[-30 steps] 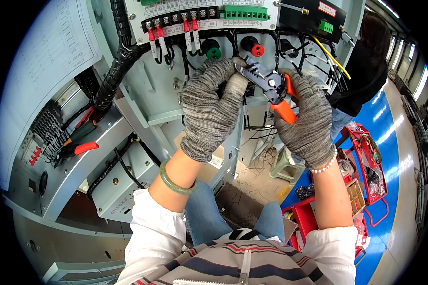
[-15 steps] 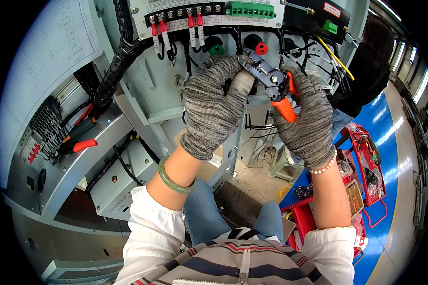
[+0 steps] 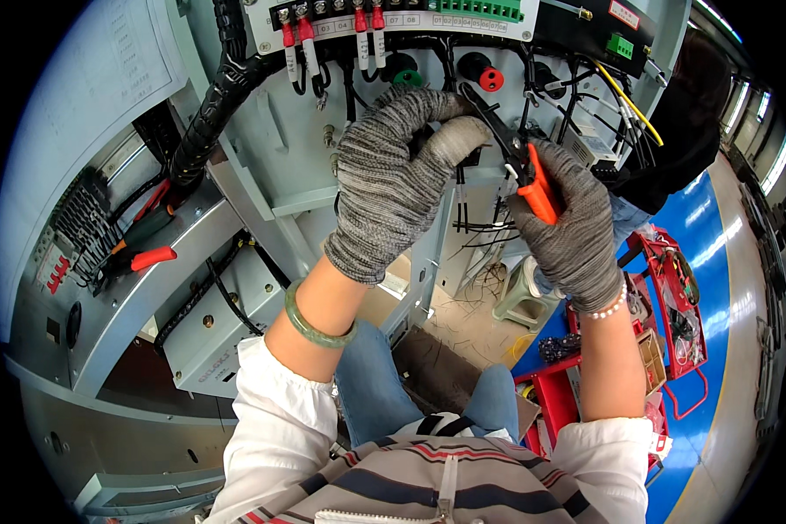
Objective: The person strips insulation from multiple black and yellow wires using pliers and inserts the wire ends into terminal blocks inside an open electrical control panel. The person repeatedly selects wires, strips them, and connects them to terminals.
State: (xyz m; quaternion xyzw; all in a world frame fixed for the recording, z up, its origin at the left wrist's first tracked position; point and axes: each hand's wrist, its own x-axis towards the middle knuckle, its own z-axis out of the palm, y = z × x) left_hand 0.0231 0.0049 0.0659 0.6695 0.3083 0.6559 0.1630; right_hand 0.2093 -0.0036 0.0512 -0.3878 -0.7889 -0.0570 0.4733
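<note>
Wire strippers (image 3: 543, 194) with orange handles and dark jaws are in my right hand (image 3: 572, 231), which wears a grey knitted glove. The handles lie close together, and the tool is seen nearly edge-on, its jaws pointing up and left. My left hand (image 3: 393, 175), in a matching glove, is curled beside the jaws with its thumb stretched toward them. Whatever its fingers pinch is hidden by the glove. Just above the hands, a red round socket (image 3: 491, 79) and a green round socket (image 3: 407, 79) sit on the cabinet panel.
Red-sleeved wires (image 3: 362, 44) run from a terminal strip; a green terminal block (image 3: 485, 9) is beside it. Thick black cable conduit (image 3: 205, 131) bends along the left. Red-handled pliers (image 3: 153, 258) lie on a metal ledge. A red tool cart (image 3: 686, 306) and another person (image 3: 686, 122) are at right.
The wire strippers have turned from flat-on to nearly edge-on, and their handles appear closer together. My left thumb has shifted right, away from the fingertips. The view has shifted slightly.
</note>
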